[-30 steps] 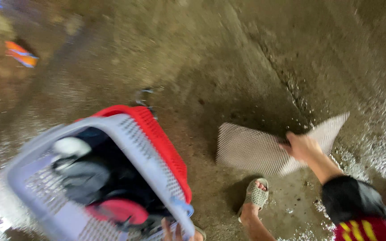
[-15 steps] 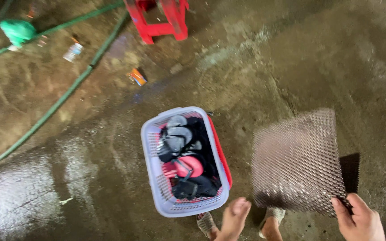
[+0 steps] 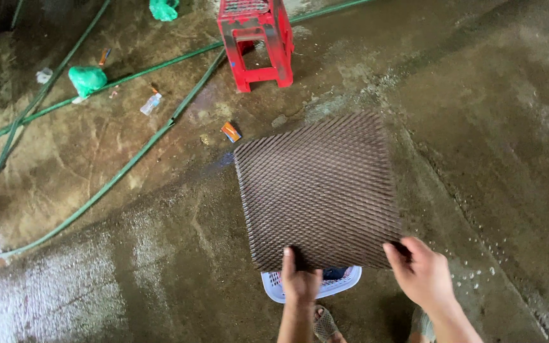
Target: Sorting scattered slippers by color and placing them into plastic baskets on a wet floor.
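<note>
Wet concrete floor [image 3: 490, 127], crossed by green hoses [image 3: 128, 166], with a red plastic stool [image 3: 255, 39] at the top. Brown mesh mat [image 3: 320, 190], held flat above the floor and covering most of a white basket [image 3: 274, 287]; lifted and spread, not yet set down. Roughly square, so no clear long axis; its far edge points away toward the stool. Left hand [image 3: 300, 279] and right hand [image 3: 424, 274] each pinch closed on the mat's near edge.
</note>
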